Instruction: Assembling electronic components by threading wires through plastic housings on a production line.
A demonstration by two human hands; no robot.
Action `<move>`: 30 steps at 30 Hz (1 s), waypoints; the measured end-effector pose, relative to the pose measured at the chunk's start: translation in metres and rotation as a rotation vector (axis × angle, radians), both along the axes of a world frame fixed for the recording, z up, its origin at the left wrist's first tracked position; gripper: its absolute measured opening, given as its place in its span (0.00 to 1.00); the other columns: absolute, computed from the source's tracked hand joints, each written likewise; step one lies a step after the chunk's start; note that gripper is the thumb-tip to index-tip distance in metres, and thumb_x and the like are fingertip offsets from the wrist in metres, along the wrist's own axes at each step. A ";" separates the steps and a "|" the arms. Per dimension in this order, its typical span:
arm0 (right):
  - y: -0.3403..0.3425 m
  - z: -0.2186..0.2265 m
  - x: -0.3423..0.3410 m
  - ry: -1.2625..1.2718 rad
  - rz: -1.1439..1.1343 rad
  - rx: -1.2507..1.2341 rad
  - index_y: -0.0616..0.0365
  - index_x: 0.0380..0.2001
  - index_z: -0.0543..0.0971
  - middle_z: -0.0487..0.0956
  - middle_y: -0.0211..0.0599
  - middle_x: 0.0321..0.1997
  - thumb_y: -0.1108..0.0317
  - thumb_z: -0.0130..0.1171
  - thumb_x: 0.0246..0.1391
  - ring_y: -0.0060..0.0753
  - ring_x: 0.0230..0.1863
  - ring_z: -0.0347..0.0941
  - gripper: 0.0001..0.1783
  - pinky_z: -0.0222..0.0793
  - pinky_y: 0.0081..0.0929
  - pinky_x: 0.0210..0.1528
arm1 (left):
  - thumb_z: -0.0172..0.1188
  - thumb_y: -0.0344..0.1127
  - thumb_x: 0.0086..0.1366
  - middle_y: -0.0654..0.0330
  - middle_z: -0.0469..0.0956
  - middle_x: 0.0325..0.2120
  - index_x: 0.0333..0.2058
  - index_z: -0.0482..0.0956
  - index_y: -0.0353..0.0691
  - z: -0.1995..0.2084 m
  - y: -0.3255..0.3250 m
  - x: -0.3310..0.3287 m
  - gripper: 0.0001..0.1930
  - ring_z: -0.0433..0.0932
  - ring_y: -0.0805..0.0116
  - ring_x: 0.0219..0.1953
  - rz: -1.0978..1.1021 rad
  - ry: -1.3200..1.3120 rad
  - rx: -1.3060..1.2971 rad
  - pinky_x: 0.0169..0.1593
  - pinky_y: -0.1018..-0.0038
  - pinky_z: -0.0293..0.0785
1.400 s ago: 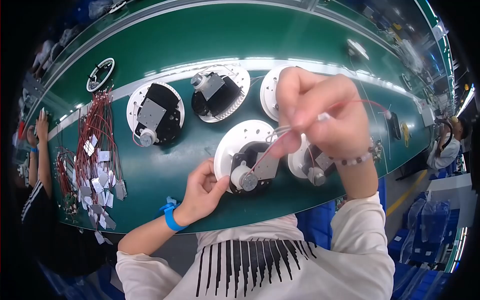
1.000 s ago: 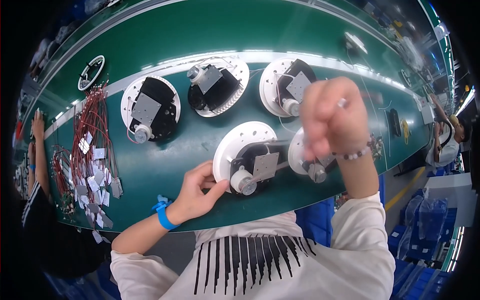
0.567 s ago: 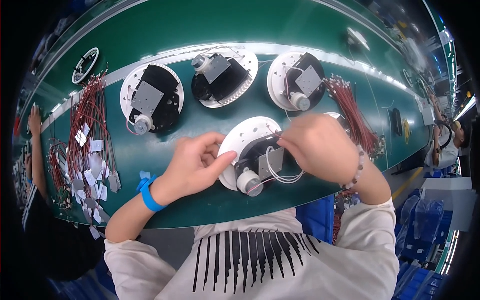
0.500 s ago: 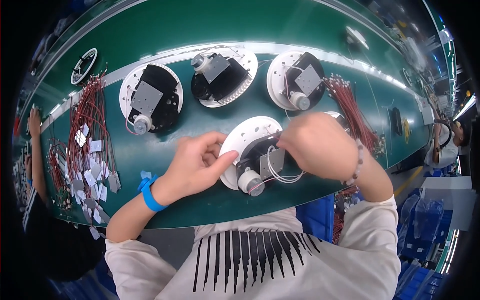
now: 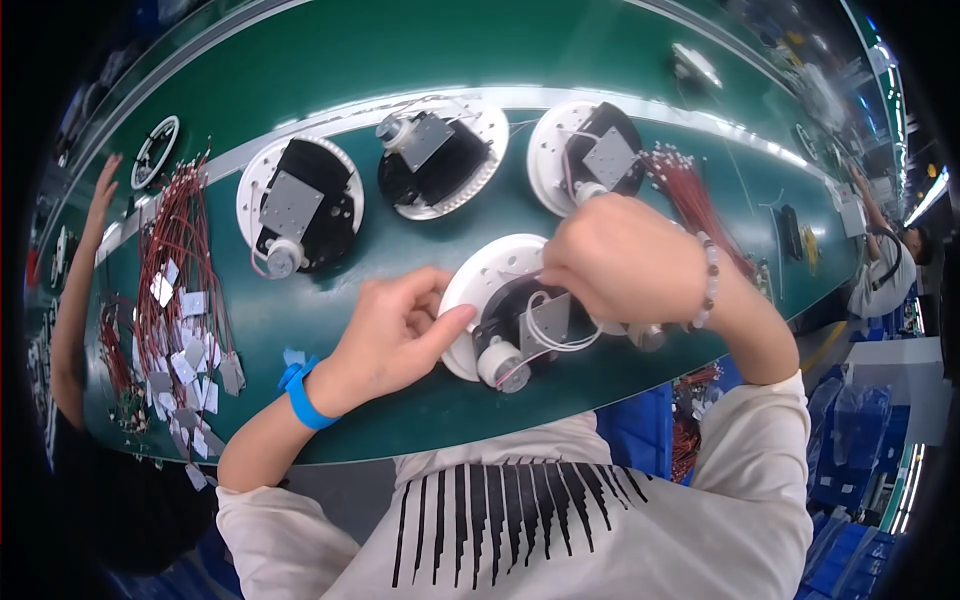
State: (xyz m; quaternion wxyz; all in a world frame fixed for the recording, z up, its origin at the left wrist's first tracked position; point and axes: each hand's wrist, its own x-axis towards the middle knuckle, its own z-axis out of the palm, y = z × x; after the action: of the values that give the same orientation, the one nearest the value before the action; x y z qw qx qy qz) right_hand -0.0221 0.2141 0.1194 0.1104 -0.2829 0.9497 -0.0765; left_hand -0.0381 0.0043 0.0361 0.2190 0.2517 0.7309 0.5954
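Observation:
In front of me, a round white motor unit [image 5: 492, 262] stands tilted on the bench, its black housing, grey metal plate and small motor [image 5: 503, 365] facing up. My left hand [image 5: 395, 325] grips the unit's left rim between thumb and fingers. At its upper right, my right hand [image 5: 625, 262] is pinched closed over the housing, where a thin wire runs to the fingertips; the tips themselves are mostly hidden. Loops of white wire [image 5: 550, 325] lie across the grey plate beneath this hand. Part of another motor [image 5: 648, 337] shows under my right wrist.
Three similar units stand behind: left [image 5: 325, 190], middle [image 5: 470, 155] and right [image 5: 610, 150]. Red wire bundles lie at left [image 5: 175, 230] and right [image 5: 695, 195]. Beyond runs a green belt [image 5: 450, 50]. Another person's arm [image 5: 85, 260] reaches in at far left. A blue bin [image 5: 635, 430] sits below the bench edge.
My right hand has shifted slightly left and up along the unit; my left hand keeps its hold. The other person's arm at far left has risen toward the belt.

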 end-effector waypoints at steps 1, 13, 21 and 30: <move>0.001 0.001 0.000 0.028 -0.008 -0.012 0.62 0.11 0.73 0.70 0.46 0.13 0.70 0.54 0.37 0.46 0.21 0.68 0.08 0.64 0.34 0.24 | 0.56 0.30 0.52 0.62 0.72 0.13 0.30 0.72 0.31 -0.001 0.000 -0.001 0.09 0.65 0.86 0.14 -0.019 0.010 0.016 0.15 0.85 0.57; -0.010 -0.002 -0.002 0.083 0.022 0.047 0.64 0.12 0.73 0.72 0.47 0.17 0.76 0.54 0.25 0.45 0.24 0.72 0.03 0.69 0.33 0.23 | 0.52 0.27 0.55 0.63 0.73 0.20 0.32 0.69 0.29 0.000 -0.005 0.002 0.07 0.69 0.83 0.17 -0.027 0.021 -0.083 0.18 0.88 0.64; -0.025 -0.024 -0.004 0.357 -0.047 -0.204 0.61 0.11 0.70 0.71 0.46 0.15 0.76 0.53 0.27 0.45 0.22 0.72 0.02 0.69 0.35 0.25 | 0.54 0.26 0.53 0.63 0.73 0.20 0.32 0.70 0.27 0.003 -0.003 0.002 0.08 0.69 0.83 0.20 0.028 -0.108 -0.049 0.21 0.87 0.64; -0.004 -0.029 -0.007 0.088 -0.001 -0.568 0.64 0.18 0.75 0.73 0.40 0.19 0.77 0.58 0.33 0.36 0.18 0.69 0.03 0.64 0.25 0.21 | 0.54 0.27 0.54 0.61 0.74 0.22 0.33 0.69 0.28 0.001 -0.001 0.004 0.09 0.72 0.82 0.21 0.019 -0.294 0.065 0.21 0.86 0.68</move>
State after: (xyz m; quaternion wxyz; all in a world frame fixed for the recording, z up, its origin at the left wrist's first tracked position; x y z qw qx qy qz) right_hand -0.0294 0.2105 0.0906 -0.0145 -0.3051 0.8942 -0.3272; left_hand -0.0344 0.0029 0.0376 0.3097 0.1619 0.6736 0.6512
